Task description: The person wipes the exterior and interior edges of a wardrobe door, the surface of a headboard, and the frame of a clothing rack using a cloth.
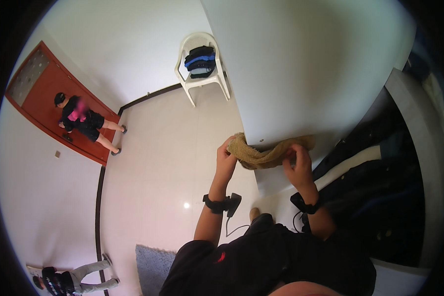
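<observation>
A tan terry cloth (259,157) is wrapped around the edge of a white wardrobe door panel (310,66). My left hand (226,157) grips the cloth's end just off the panel's edge. My right hand (299,164) pinches the cloth farther along, on the panel's face to the right. Between the hands the cloth is bunched and slightly sagging. A small round fitting (261,140) shows on the panel just above it. Each wrist wears a black strap carrying a small device with a cable.
Dark clothes (377,199) fill the wardrobe at right, within its pale frame (410,111). A white plastic chair (203,79) holds folded clothes (199,61). One person (83,114) stands at a red door (33,88), another (74,279) by the left wall. A grey rug (151,270) lies behind.
</observation>
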